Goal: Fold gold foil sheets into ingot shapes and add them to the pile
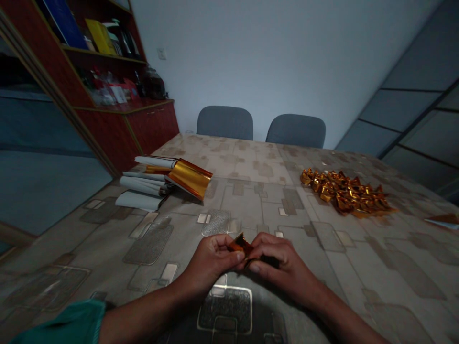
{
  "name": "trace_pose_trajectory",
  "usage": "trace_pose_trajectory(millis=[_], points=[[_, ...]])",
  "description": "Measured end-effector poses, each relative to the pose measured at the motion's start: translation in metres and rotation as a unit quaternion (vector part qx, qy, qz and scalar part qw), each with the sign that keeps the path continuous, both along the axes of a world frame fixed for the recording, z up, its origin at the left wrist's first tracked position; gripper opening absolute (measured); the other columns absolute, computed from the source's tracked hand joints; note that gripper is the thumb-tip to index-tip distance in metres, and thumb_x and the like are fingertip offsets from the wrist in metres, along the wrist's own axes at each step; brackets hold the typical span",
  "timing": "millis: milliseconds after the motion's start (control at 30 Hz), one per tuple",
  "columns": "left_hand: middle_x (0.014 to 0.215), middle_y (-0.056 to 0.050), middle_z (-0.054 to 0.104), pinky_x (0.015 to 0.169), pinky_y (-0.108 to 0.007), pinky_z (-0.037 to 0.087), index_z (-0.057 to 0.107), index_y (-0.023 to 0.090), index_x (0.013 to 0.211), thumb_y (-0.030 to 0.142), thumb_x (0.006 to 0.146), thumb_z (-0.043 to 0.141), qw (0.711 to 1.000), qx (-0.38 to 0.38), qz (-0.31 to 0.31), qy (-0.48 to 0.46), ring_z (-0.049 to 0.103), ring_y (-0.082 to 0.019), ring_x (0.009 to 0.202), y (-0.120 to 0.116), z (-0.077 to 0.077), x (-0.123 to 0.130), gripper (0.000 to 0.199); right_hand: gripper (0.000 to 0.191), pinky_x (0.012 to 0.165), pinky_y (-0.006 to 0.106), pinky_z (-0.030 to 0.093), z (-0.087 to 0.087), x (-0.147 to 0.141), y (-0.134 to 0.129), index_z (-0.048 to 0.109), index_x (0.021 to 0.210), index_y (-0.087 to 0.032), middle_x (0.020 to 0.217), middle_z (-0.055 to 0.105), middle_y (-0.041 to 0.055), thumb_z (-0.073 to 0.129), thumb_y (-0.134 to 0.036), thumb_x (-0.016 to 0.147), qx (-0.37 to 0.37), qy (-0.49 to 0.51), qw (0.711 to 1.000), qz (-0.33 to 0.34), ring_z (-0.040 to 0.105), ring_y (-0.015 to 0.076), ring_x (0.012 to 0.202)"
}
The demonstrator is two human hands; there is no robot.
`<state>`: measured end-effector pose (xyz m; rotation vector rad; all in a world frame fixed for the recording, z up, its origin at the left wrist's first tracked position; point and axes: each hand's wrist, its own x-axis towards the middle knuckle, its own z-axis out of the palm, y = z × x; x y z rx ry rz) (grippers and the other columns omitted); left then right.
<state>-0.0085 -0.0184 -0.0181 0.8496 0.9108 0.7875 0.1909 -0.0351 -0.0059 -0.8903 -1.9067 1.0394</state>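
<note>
Between my two hands, just above the patterned tabletop, is a small piece of folded gold foil paper (241, 242). My left hand (215, 258) pinches its left side between thumb and fingers. On the other side, my right hand (281, 258) grips the paper with thumb and curled fingers. Part of the piece is hidden behind the fingertips. Farther off on the left lies a stack of foil paper sheets (191, 177), gold on one face and whitish on the other, loosely folded over. To the right sits a cluster of several folded gold foil pieces (353, 193).
The table (251, 210) has a plastic-looking cover with rounded rectangles. A single gold and white paper piece (444, 220) lies at its right edge. Two grey chairs (224, 123) stand at the far side, before a wall. A red-brown cabinet (152, 126) is at the back left.
</note>
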Motion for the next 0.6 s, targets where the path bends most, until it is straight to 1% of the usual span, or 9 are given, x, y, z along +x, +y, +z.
trace_pose_trajectory(millis=[100,167,267,433,600], points=[[0.067,-0.002,0.072,0.062,-0.022,0.046,0.066,0.013,0.074,0.039,0.057,0.094,1.000,-0.003,0.000,0.007,0.064,-0.011,0.061,-0.0003,-0.0018,0.0008,0.042,0.020,0.066,0.027,0.044,-0.0020,-0.0041,-0.0011,0.074,0.080,-0.019,0.076,0.067,0.0020,0.071,-0.036,0.091,0.003,0.009,0.999,-0.043,0.062,0.0156,0.072],[0.066,-0.002,0.072,0.065,-0.023,0.049,0.066,0.013,0.074,0.038,0.055,0.095,1.000,-0.006,-0.001,0.008,0.065,-0.012,0.062,-0.0010,-0.0030,0.0013,0.043,0.020,0.063,0.026,0.042,-0.0035,-0.0069,-0.0017,0.070,0.072,-0.019,0.071,0.064,0.0005,0.069,-0.027,0.090,0.014,-0.001,0.997,-0.073,0.060,0.0144,0.067],[0.066,-0.001,0.072,0.066,-0.023,0.049,0.066,0.012,0.074,0.037,0.055,0.095,1.000,-0.008,-0.001,0.009,0.065,-0.012,0.063,-0.0015,-0.0030,0.0016,0.042,0.019,0.061,0.026,0.040,-0.0051,-0.0099,-0.0023,0.065,0.069,-0.019,0.070,0.063,0.0004,0.065,-0.019,0.088,0.035,-0.015,0.994,-0.099,0.058,0.0140,0.066],[0.068,-0.001,0.072,0.066,-0.022,0.050,0.067,0.012,0.075,0.036,0.058,0.095,1.000,-0.011,-0.002,0.000,0.065,-0.011,0.063,0.0000,-0.0035,0.0008,0.040,0.021,0.058,0.026,0.037,-0.0046,-0.0106,-0.0025,0.056,0.067,-0.020,0.067,0.061,-0.0005,0.064,-0.023,0.086,0.028,-0.027,0.991,-0.131,0.054,0.0140,0.061],[0.078,-0.002,0.074,0.073,-0.024,0.053,0.069,0.013,0.083,0.035,0.060,0.096,0.999,-0.025,-0.022,-0.019,0.068,-0.012,0.070,0.0015,-0.0084,-0.0008,0.041,0.021,0.059,0.028,0.037,-0.0038,-0.0089,-0.0009,0.055,0.067,-0.021,0.067,0.062,0.0001,0.063,-0.025,0.087,0.022,-0.037,0.990,-0.134,0.054,0.0152,0.062]])
